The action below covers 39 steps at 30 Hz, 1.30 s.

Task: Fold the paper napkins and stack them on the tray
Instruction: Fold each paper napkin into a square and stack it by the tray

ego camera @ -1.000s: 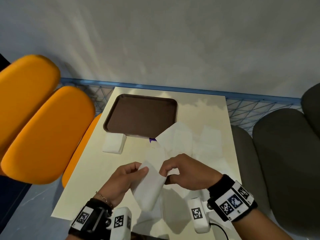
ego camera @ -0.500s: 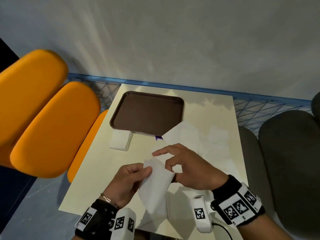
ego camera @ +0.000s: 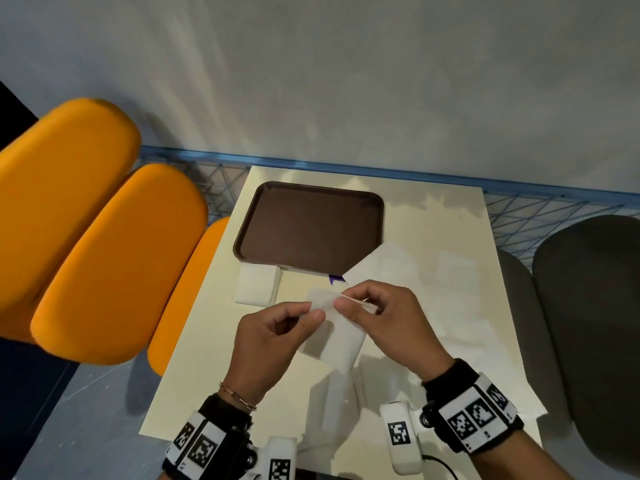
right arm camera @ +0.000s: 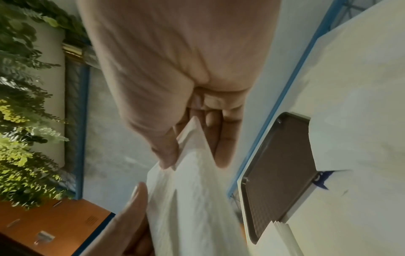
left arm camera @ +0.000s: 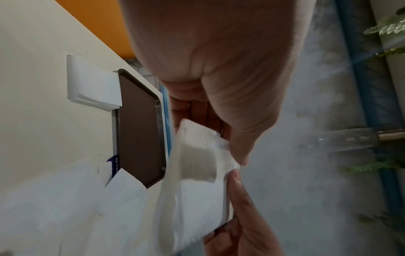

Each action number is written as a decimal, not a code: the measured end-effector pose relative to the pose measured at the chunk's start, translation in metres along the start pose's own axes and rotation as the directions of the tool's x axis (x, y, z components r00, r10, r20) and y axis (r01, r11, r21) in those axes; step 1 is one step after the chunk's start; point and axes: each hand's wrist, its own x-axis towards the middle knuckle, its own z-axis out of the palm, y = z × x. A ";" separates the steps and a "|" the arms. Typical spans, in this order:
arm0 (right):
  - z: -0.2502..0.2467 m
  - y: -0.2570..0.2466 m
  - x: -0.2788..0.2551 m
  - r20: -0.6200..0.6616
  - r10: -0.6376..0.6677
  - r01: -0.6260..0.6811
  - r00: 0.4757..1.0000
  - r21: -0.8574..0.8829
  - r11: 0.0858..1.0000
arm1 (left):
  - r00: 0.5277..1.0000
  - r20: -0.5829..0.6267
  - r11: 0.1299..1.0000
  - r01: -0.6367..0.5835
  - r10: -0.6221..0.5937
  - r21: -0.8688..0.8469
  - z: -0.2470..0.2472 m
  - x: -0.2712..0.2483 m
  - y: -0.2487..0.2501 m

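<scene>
A white paper napkin (ego camera: 341,336) hangs above the table between my two hands. My left hand (ego camera: 277,327) pinches its upper left edge with thumb and forefinger. My right hand (ego camera: 381,313) pinches the upper right edge, where the layers spread apart. The wrist views show the same napkin (left arm camera: 197,181) (right arm camera: 192,199) held by both thumbs. The brown tray (ego camera: 311,226) lies behind the hands with nothing on it. A small stack of folded napkins (ego camera: 256,285) sits at the tray's near left corner.
A large white sheet or packet (ego camera: 415,271) with a purple mark (ego camera: 335,279) covers the tray's near right corner. Orange chairs (ego camera: 104,254) stand to the left, a dark chair (ego camera: 588,306) to the right. A blue mesh rail (ego camera: 346,168) runs behind the cream table (ego camera: 207,375).
Both hands have lifted the napkin up and away from me. The right hand, which had its fingers stretched out half a second ago, now pinches the napkin's top edge.
</scene>
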 end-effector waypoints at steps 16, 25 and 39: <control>0.044 -0.004 0.020 -0.128 0.028 -0.024 0.991 0.031 0.999 | 0.996 0.023 0.978 -0.092 0.089 0.186 -0.015 0.012 -0.019; 0.047 -0.005 0.024 -0.160 0.042 -0.034 0.986 0.050 0.998 | 0.995 0.004 0.983 -0.099 0.099 0.154 -0.013 0.018 -0.018; 0.046 -0.003 0.027 -0.152 0.069 -0.046 0.986 0.153 0.987 | 0.998 -0.044 0.996 -0.049 0.052 0.070 -0.008 0.018 -0.007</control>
